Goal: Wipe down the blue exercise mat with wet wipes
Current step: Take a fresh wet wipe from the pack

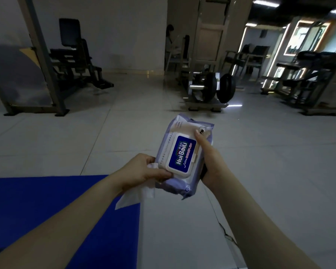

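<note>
Blue exercise mat point(47, 210) lies flat on the floor, low on the left. Just past its corner, a pack of wet wipes point(179, 183) is held in the air, its white lid point(172, 162) closed. White floor tiles point(260, 171) run back to dark gym machines point(74, 59) and weight plates point(217, 87). The left hand point(142, 168) fingers curl around one loose wet wipe point(132, 197), thumb on the pack. The right hand point(209, 162) grips the pack's side.

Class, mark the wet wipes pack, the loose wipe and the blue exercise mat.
wet wipes pack point(181, 154), head view, blue lid label.
loose wipe point(132, 197), head view, hanging lower part.
blue exercise mat point(37, 195), head view, bare surface.
</note>
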